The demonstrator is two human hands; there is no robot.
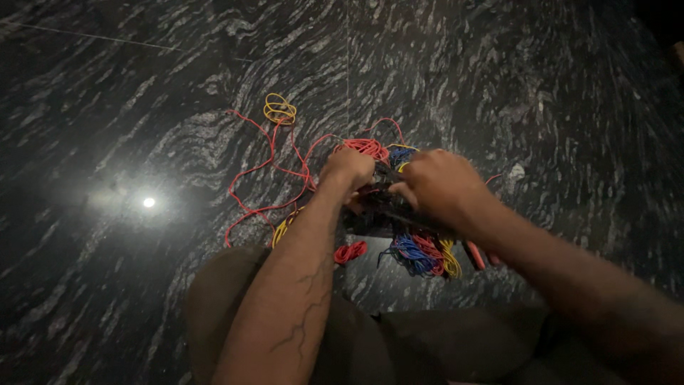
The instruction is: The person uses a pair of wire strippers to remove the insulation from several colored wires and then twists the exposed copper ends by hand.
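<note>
1. Red, blue and yellow wire, thin and limp, lying in a tangle [399, 214] on the dark marble floor [541, 85], right in front of the knees.
2. Working close together over the tangle's middle: left hand [348, 171] curled down into it, right hand [438, 187] closing over a dark block [377, 214] buried among the strands. Pinching or only pressing? Cannot tell, fingertips hidden.
3. Trailing away to the left, one long red strand [249, 182], looping loosely and lying flat; clearly light, floppy, holding no shape of its own.
4. Sitting apart at the far end, a small yellow coil [279, 110]; nearer the knees, a small red coil [350, 251] and a mixed bundle [424, 255] of blue, red and yellow.
5. Judging the handling: weighing next to nothing, smooth-coated so likely slipping through a loose pinch, snagging on neighbours when pulled.
6. Looking best to grip a coil across its whole loop, or a single strand near where it leaves the knot, not at a free end.
</note>
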